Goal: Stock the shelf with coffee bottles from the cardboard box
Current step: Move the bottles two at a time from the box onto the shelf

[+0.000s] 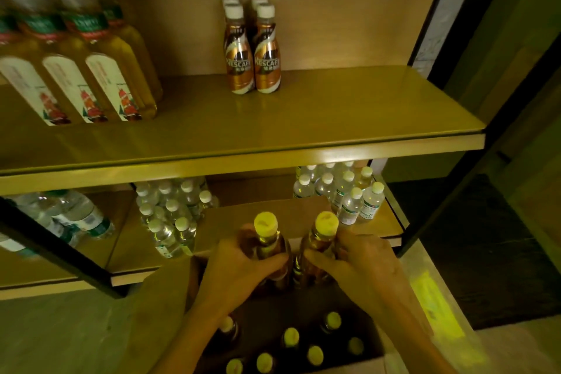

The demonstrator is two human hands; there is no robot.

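An open cardboard box (437, 313) stands on the floor at the bottom centre, with several coffee bottles (291, 337) upright inside, caps showing. My left hand (239, 264) grips one coffee bottle (267, 234) by its body, lifted above the box. My right hand (361, 261) grips a second coffee bottle (323, 231) right beside it. On the middle shelf (334, 112), several brown Nescafe coffee bottles (253, 51) stand in two short rows near the back, right of centre.
Tall amber tea bottles (88, 70) fill the left of the middle shelf. Small water bottles (173, 218) and another group (349, 191) stand on the lower shelf, with larger water bottles (76, 215) at left. A black shelf post (449, 130) runs down the right side.
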